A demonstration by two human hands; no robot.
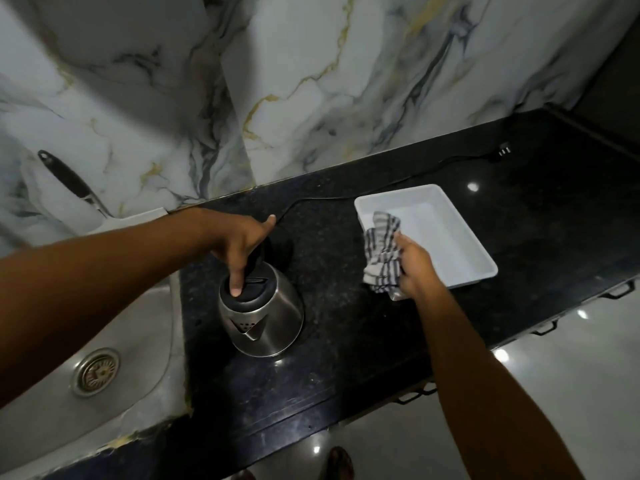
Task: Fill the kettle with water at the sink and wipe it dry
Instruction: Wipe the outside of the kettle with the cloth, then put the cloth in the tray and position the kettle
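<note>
A steel kettle with a black lid stands on the black counter, right of the sink, spout toward me. My left hand grips its black handle from behind, thumb pressed on the lid. To the right, my right hand is closed on a crumpled white cloth with dark stripes, held over the near left corner of a white tray.
A black power cord runs along the counter's back to a plug at the far right. A black-handled utensil leans on the marble wall behind the sink. The sink drain is near left. The counter's front edge drops to a glossy floor.
</note>
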